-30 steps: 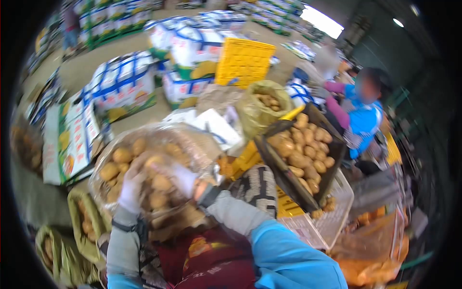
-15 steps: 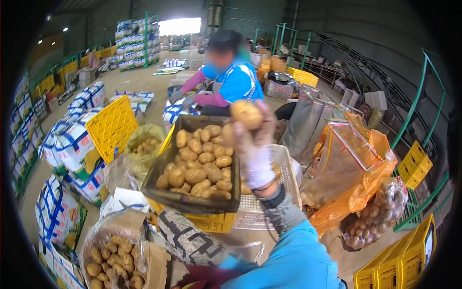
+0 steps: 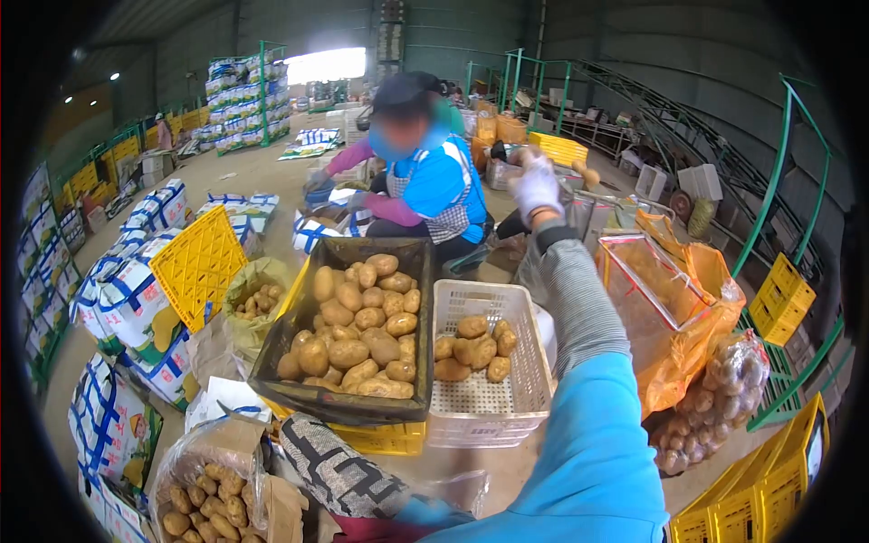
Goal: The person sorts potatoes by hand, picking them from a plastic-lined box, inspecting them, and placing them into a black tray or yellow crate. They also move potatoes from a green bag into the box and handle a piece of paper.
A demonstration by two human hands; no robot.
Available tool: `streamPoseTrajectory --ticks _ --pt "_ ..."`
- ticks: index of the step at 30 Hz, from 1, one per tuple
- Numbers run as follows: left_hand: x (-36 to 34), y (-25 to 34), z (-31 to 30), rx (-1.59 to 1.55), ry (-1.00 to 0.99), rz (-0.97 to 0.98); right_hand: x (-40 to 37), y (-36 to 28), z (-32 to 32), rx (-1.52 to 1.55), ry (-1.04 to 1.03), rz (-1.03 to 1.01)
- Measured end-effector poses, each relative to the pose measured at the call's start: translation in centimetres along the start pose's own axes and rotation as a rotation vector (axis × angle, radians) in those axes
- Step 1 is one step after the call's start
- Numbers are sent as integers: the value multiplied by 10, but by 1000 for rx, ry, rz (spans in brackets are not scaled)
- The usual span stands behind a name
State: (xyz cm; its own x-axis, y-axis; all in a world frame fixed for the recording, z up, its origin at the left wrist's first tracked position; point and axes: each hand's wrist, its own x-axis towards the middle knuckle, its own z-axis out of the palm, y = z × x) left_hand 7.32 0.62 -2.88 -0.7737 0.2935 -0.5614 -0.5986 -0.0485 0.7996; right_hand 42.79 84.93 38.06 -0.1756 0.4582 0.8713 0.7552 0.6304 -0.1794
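"What was the right hand (image 3: 537, 187) holding?"

"I couldn't tell. It was raised, in a white glove, at the end of a blue-and-grey sleeve (image 3: 593, 434), and blur smeared its fingers. A blurred potato (image 3: 590, 176) showed just to its right; whether the two touched was unclear."

"And the left hand?"

"Out of view."

"Where were the other potatoes (image 3: 369, 317)?"

"Many were heaped in a black-lined crate (image 3: 423, 281), with a yellow crate (image 3: 380, 439) under it, mostly hidden. A small cluster lay in the white plastic crate (image 3: 534, 398) just beside, on its perforated bottom. More filled a plastic-lined cardboard box (image 3: 290, 498), cut off by the lower edge."

"What else was obscured?"

"The black-lined crate covered part of a co-worker (image 3: 444, 185) in blue, and yellow crates (image 3: 760, 498) ran off at lower right."

"The surface, the room?"

"A dull tan floor (image 3: 231, 163), with printed packing bags (image 3: 127, 308) piled at left. Behind stood dark walls (image 3: 453, 32), green metal frames (image 3: 778, 190) and an opening (image 3: 326, 65) glaring white. Small things at the back were too indistinct to name."
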Motion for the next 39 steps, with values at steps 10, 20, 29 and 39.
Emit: streamPoseTrajectory --ticks 10,20,29,39 --pt "-18 28 -21 -266 -66 381 -187 -347 101 683 -468 -340" --pt "-72 52 -57 26 337 339 -455 -586 94 1233 -1760 -705" --pt "-116 82 -76 -495 437 542 -673 -734 -5 938 -1798 -1167" --pt "-107 70 -86 -800 422 437 -723 -683 -133 1040 -1627 -1927"
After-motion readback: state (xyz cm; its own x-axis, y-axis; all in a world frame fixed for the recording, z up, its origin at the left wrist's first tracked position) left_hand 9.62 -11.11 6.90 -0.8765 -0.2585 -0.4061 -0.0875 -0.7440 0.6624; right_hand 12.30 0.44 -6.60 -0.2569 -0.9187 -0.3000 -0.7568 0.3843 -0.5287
